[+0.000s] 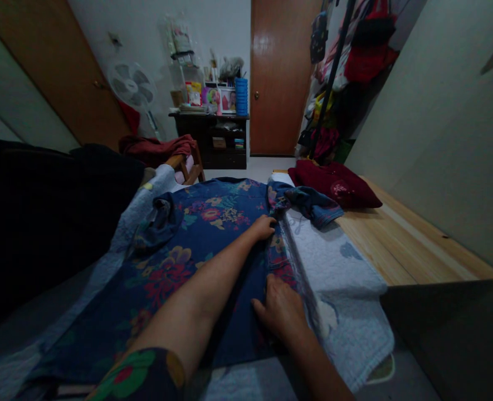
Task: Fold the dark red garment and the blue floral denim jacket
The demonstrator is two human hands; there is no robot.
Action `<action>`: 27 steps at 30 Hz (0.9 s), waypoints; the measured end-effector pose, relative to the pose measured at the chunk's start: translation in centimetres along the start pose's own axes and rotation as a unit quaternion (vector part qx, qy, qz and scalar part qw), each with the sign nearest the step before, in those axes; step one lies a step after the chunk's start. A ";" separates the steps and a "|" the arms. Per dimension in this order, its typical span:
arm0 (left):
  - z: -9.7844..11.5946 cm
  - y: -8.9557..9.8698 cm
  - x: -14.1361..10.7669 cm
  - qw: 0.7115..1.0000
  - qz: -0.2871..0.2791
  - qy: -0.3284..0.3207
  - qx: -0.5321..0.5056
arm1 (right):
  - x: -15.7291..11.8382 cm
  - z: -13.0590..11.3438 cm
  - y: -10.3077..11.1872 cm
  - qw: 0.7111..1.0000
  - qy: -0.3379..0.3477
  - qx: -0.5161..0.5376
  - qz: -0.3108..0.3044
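Note:
A dark blue shirt with red, yellow and green flowers lies spread out, its collar pointing away from me. Its right side is folded inward, showing a paler inner face and a frayed-looking seam. My left hand reaches across the shirt, closed on the cloth just below the right sleeve. Nearer to me, my right hand grips the folded strip along the same side, thumb out to the left; its fingertips are partly hidden. The left sleeve lies bunched on the far side.
Under the shirt is a pale patterned blanket. A maroon cushion rests on the wooden board at right. Dark cloth fills the left. Behind stand a chair with a red cloth, a fan and a dark cabinet.

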State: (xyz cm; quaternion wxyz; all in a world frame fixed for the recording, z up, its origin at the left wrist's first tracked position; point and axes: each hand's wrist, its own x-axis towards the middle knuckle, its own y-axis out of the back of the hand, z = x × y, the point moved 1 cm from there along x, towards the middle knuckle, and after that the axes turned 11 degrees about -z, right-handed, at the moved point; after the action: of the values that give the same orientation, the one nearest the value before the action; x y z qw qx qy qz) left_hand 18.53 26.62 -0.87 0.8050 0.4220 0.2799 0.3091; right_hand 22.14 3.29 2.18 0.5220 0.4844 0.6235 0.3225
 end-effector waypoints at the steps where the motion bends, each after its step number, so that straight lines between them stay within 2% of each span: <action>1: 0.0 0.0 0.2 1.000 0.006 0.004 -0.001 | -0.1 0.0 -0.1 1.000 -0.002 0.000 -0.009; 5: -0.1 0.3 0.3 0.999 0.036 0.006 -0.003 | -0.1 0.2 0.3 1.000 0.005 -0.001 -0.025; 9: -0.8 1.8 -0.5 0.998 0.062 -0.007 -0.003 | -0.2 -0.1 1.7 0.999 0.023 0.034 -0.023; 13: -2.4 3.7 -1.8 0.996 0.085 -0.012 0.002 | -0.1 -1.7 2.4 0.996 0.055 0.072 -0.005; 17: -4.5 4.7 -3.6 0.995 0.100 -0.004 0.012 | 0.2 -4.0 1.5 0.993 0.075 0.086 -0.009; 23: -7.6 3.6 -6.2 0.993 0.112 0.033 0.019 | 0.4 -5.6 -1.0 0.992 0.099 0.075 -0.035; 27: -8.4 2.7 -7.1 0.991 0.121 0.051 0.015 | 0.4 -5.5 -1.7 0.991 0.108 0.059 -0.044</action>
State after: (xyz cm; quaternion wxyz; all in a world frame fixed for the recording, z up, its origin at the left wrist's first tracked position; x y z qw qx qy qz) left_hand 7.20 26.87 -1.36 0.7401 0.4480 0.2724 0.4212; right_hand 16.42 3.70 1.83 0.4356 0.4492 0.7149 0.3121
